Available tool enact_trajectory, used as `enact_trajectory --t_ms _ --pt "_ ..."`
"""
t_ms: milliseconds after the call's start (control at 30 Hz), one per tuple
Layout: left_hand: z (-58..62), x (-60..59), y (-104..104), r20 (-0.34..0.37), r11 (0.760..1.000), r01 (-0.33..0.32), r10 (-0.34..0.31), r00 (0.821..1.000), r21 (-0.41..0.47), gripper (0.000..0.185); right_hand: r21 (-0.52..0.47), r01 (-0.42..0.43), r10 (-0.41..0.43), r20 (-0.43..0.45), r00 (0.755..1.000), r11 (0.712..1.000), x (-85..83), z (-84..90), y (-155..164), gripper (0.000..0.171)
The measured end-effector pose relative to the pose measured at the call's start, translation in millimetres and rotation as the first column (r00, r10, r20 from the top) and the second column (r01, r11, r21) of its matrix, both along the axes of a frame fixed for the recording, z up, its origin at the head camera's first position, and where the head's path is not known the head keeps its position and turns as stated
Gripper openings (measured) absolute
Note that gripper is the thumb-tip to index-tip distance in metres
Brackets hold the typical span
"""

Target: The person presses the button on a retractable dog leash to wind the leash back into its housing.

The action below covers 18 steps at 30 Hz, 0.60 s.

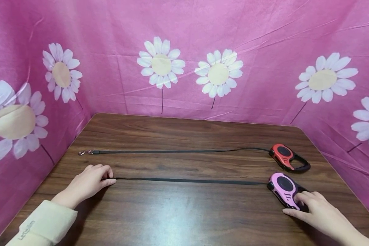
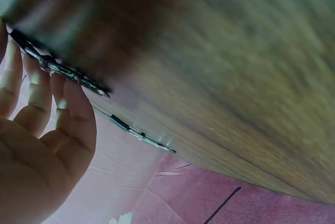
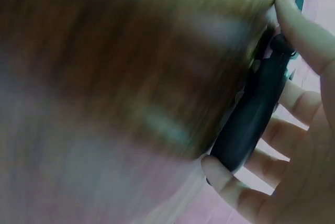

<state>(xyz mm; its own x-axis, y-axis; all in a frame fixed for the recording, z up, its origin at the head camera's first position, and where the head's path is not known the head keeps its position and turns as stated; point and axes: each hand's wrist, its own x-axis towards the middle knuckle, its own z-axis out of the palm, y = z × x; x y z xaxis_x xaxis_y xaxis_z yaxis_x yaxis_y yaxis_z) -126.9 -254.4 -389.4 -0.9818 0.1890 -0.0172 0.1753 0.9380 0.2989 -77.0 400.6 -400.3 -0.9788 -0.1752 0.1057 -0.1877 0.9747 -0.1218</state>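
Nearest: one cream sleeve (image 1: 46,222), bottom left corner, then two bare hands over one brown wood-grain table (image 1: 172,212). Two retractable leashes, one pink leash (image 1: 284,184) on the near right, one red leash (image 1: 281,155) just beyond it; each with one black strap running left. Left hand (image 1: 90,182) pinches the end of the near strap (image 1: 184,180) between thumb and fingers; that strap runs straight across to the pink casing. Right hand (image 1: 323,208) grips the pink leash by its black handle (image 3: 251,114), fingers wrapped round it. Far strap (image 1: 172,151) lies untouched on the tabletop, one metal clip (image 1: 85,152) at its left end. Left wrist view shows a second clip, the near clip (image 2: 60,69), at the left fingertips, so two clips total; left hand hides it in head view. Right hand covers most of the pink leash's handle; the red one's handle is in plain sight. Around the table: pink cloth (image 1: 110,20) printed with six white daisies, two cut by the frame edges. Lettering on sleeve starts "Let", rest too small to be sure. Small marks on both casings, not readable as words. Both wrist views blurry.
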Motion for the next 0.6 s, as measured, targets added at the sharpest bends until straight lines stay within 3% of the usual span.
enact_trajectory --t_ms 233,433,600 --pt "0.2 -1.5 0.9 0.049 1.0 0.014 -0.012 0.999 -0.026 0.018 0.037 -0.047 0.048 -0.021 0.999 0.998 -0.7 -0.7 2.9 0.038" --pt "0.0 -0.9 4.9 0.029 0.998 0.039 -0.038 0.999 -0.049 0.017 0.082 -0.002 -0.007 0.112 0.994 0.997 -1.2 9.3 -0.2 0.029" --pt "2.3 0.0 5.3 0.007 0.998 0.064 -0.064 0.998 0.017 0.015 0.099 0.004 -0.019 0.154 0.988 0.995 -1.1 14.2 -1.9 0.032"
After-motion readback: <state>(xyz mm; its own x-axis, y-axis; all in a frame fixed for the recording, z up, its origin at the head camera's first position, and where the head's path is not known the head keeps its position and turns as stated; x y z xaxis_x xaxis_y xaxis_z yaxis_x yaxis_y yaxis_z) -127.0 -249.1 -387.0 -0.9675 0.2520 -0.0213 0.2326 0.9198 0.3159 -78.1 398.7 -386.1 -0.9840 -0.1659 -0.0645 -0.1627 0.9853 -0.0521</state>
